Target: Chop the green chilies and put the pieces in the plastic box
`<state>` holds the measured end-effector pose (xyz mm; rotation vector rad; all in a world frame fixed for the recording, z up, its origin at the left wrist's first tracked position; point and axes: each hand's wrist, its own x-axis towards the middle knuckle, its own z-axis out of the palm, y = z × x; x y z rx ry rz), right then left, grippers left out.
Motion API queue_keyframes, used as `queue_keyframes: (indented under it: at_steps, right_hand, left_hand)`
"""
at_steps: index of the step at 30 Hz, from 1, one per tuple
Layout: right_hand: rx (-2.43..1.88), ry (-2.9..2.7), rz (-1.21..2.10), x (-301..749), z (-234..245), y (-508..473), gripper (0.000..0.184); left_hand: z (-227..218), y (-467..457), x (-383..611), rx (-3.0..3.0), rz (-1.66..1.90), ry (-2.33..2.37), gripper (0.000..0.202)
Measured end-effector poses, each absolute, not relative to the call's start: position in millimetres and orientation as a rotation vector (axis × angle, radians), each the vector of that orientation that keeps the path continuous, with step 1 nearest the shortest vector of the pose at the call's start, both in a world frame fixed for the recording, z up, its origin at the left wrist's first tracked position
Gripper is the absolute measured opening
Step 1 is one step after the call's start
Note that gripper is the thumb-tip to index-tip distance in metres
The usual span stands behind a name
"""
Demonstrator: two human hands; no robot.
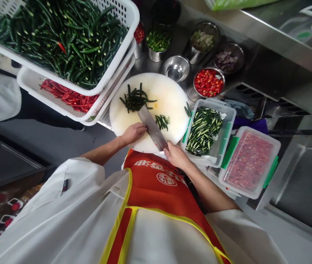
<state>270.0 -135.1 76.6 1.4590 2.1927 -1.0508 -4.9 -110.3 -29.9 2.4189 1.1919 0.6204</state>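
Note:
In the head view, my right hand (176, 154) grips the handle of a cleaver (153, 128) with a broad grey blade, which lies diagonally over the round white cutting board (176, 97). My left hand (133, 133) is closed, fingers curled down on the board against the near side of the blade. What it holds, if anything, is hidden. Just beyond the blade's tip lies a pile of whole dark green chilies (135, 98). Right of the blade sits a small heap of sliced green chilies (162, 121).
A white basket of green chilies (59, 44) stands over a tray of red chilies (70, 97) at left. At right are a tub of sliced green chilies (204, 130) and a lidded box (251, 161). Metal bowls, one with cut red chilies (209, 82), line the back.

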Motion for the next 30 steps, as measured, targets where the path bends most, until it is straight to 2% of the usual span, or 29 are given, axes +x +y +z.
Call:
queue_keyframes:
  at_steps: [5,11,14,18,24,30]
  right_hand:
    - [1.552,2.208,-1.1,279.1,67.7,-137.0,0.018]
    - [1.525,2.206,-1.165,298.9,82.9,-153.1,0.02]
    - [1.474,2.21,-1.185,297.5,81.8,-157.7,0.018]
    - [1.567,2.16,-1.169,301.2,76.5,-154.6,0.017]
    - [1.644,2.149,-1.063,307.8,84.5,-149.8,0.019]
    - [1.507,2.177,-1.048,302.8,101.6,-149.3,0.016]
  left_hand:
    - [-25.5,-102.9,-11.4,2.397,0.587,1.201,0.027]
    - [-16.4,-59.9,-50.8,2.315,0.629,1.783,0.027]
    - [-11.7,-43.3,-65.1,2.336,0.53,1.857,0.024]
    - [-7.2,-52.4,-57.0,2.406,0.507,1.699,0.023]
    - [-22.6,-100.6,-16.4,2.496,0.49,1.161,0.027]
    - [-34.0,-112.7,-6.5,2.428,0.576,1.164,0.022]
